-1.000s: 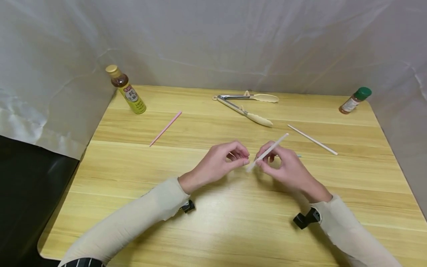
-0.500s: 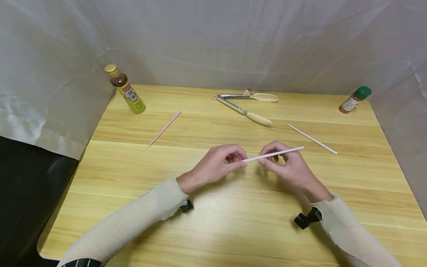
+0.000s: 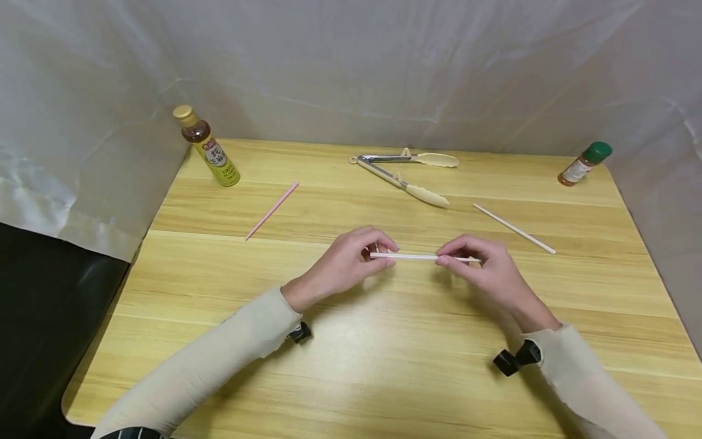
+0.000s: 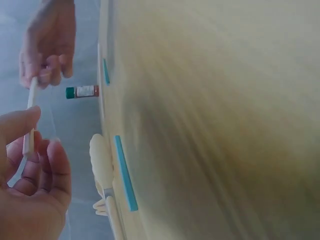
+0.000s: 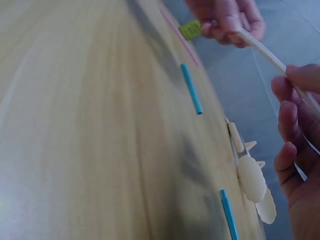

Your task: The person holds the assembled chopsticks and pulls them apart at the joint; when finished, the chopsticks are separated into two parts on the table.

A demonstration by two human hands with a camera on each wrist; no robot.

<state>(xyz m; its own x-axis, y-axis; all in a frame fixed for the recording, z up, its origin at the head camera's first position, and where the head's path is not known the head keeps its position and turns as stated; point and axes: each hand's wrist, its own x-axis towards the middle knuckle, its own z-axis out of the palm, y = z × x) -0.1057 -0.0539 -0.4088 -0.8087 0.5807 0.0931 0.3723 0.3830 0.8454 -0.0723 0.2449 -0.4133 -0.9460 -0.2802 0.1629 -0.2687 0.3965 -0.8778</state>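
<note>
A white chopstick (image 3: 412,256) lies nearly level between my hands, held above the table. My left hand (image 3: 342,259) pinches its squared left end between thumb and fingers, as the left wrist view also shows. Closer to the other end, my right hand (image 3: 490,271) pinches the chopstick with thumb and fingertips. Two short-looking blue sticks rest on the table below the hands: one blue stick (image 4: 126,172) by the left hand and another blue stick (image 5: 229,215) by the right. From the head view the hands mostly hide them.
Behind the hands lie open tongs (image 3: 395,177). A second white chopstick (image 3: 514,228) is at right, a pink chopstick (image 3: 272,210) at left. A yellow-labelled bottle (image 3: 211,152) stands back left, a green-capped spice jar (image 3: 584,164) back right. Grey sheeting (image 3: 340,73) borders the table.
The chopstick has swung from a steep diagonal to nearly level. My left hand, earlier apart from it, now pinches its left end. The hands have spread further apart.
</note>
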